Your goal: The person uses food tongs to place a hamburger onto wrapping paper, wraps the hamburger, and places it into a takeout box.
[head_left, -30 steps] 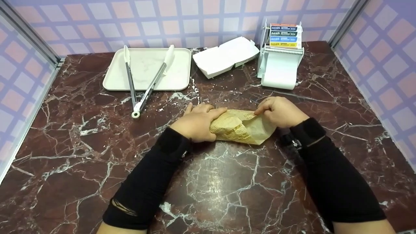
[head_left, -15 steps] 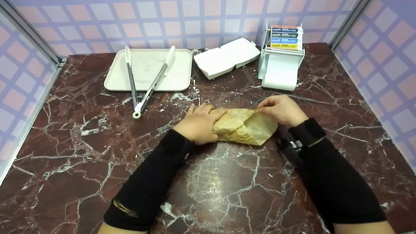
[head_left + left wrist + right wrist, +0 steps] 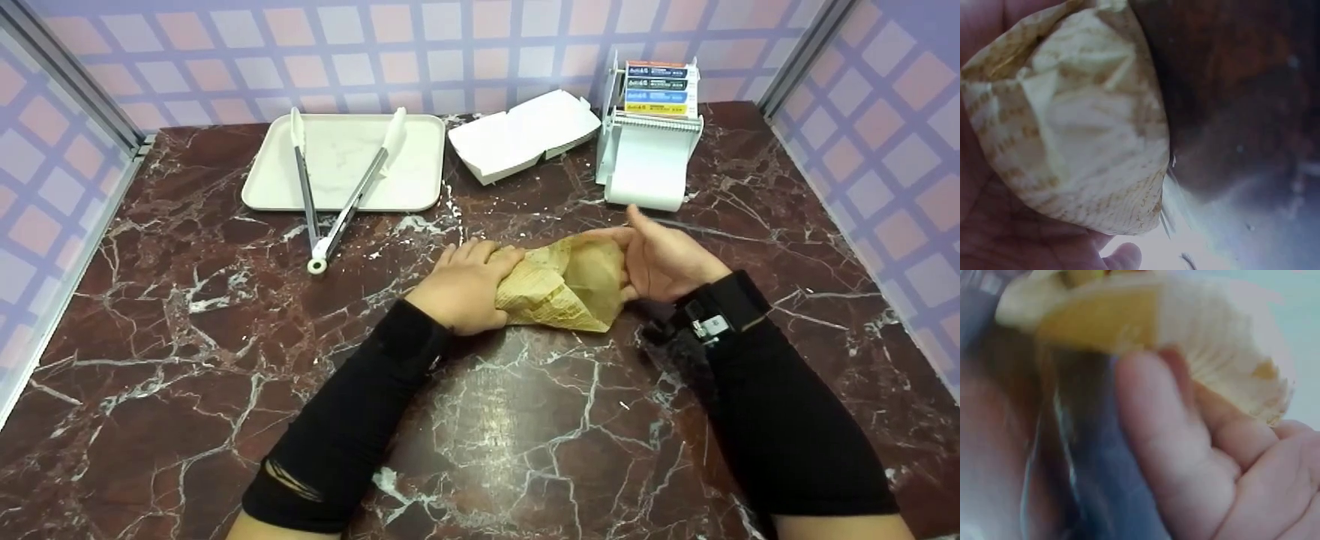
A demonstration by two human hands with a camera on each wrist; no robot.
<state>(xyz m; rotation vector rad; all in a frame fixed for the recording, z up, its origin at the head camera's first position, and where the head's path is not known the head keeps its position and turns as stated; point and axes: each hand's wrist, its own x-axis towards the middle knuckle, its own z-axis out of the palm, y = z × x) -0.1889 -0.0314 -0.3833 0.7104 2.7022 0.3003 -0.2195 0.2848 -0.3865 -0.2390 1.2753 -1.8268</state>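
Observation:
A package in yellowish food wrapping paper, printed with text-like lines, lies on the marbled table at the centre of the head view. Its contents are hidden. My left hand holds the package's left end, fingers over the far side and thumb at the near side. Cupped in the palm, the folded, rounded end fills much of the left wrist view. The right end of the paper gapes loosely. There my right hand touches the outside of the paper, thumb raised and apart from it. Blurred paper lies along the fingers in the right wrist view.
Tongs lie spread with their tips on a cream tray at the back left. A white paper box stands behind the package. At the back right is a label dispenser with several coloured rolls or labels.
My right hand has let go of its pinch on the paper's upper edge and turned palm-inward, thumb up. The loose right end has lifted and moved slightly left. My left hand stays nearly still.

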